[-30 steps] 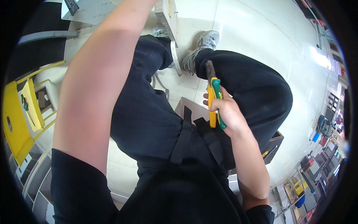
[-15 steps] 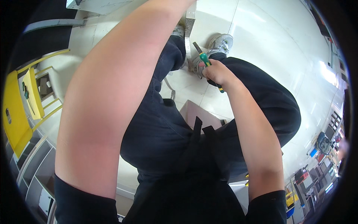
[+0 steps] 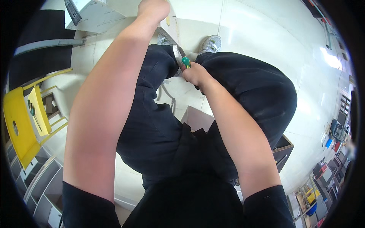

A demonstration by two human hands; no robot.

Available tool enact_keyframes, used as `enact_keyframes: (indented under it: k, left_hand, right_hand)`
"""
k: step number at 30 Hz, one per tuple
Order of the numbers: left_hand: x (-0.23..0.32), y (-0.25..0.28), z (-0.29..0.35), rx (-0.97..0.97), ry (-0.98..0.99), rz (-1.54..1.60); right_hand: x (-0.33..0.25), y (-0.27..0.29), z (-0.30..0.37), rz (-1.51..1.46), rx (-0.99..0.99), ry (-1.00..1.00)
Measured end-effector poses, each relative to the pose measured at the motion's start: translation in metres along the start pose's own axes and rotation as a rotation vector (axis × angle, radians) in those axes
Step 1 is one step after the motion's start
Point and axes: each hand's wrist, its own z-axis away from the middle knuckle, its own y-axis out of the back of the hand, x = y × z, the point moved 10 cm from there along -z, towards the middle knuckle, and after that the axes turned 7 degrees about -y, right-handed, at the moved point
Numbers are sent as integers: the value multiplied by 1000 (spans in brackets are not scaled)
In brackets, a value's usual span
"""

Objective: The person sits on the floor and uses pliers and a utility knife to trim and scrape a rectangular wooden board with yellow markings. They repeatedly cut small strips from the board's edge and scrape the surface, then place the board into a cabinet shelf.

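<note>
My right hand [image 3: 195, 74] is closed round the green handle of a flat-bladed tool [image 3: 186, 62], between my knees. Its grey blade points up and away, beside a pale curved strip [image 3: 177, 55] at the near end of a white panel [image 3: 169, 28]. Whether blade and strip touch, I cannot tell. My left arm reaches far forward. My left hand [image 3: 154, 9] is curled at the top of the view, beside the panel's far part; its fingertips are hidden, and so is anything they hold.
A yellow chair [image 3: 21, 125] with a green-handled screwdriver [image 3: 34, 114] on it stands at left. A white cabinet piece [image 3: 95, 17] is at far left. A light box [image 3: 195, 117] lies under me, a dark open box [image 3: 283, 150] by my right thigh. Grey shelving [image 3: 42, 190] fills the lower left.
My right hand has moved left with the tool, bringing its blade to the panel's near end. My left hand has come into view at the top, and the view has shifted a little.
</note>
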Motion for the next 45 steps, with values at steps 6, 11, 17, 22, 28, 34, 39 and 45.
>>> enact_keyframes:
  k: [6, 11, 17, 22, 28, 34, 39, 45]
  left_hand:
    - [-2, -2, -14, 106, 135, -137]
    - [6, -10, -17, 35, 107, -215]
    - [5, -4, -25, -5, 154, -199]
    - [-26, -17, -40, -45, 157, -24]
    - [11, -20, -30, -51, 168, -265]
    - [21, -43, -47, -13, 129, -386]
    - [44, -33, -69, 13, 187, -420]
    - [53, -51, -57, 1, 182, -443]
  right_hand:
    - [0, 23, -4, 222, 85, 32]
    - [-12, 18, 6, 267, 111, 89]
    - [-18, 14, 6, 179, 307, 21]
    - [-22, 14, 31, -57, 273, -160]
    - [-16, 20, 26, -50, 264, -223]
    - [-8, 25, 26, -4, 145, -228]
    - [-21, 25, 33, -50, 98, -188]
    - [-13, 29, 32, -28, 134, -203]
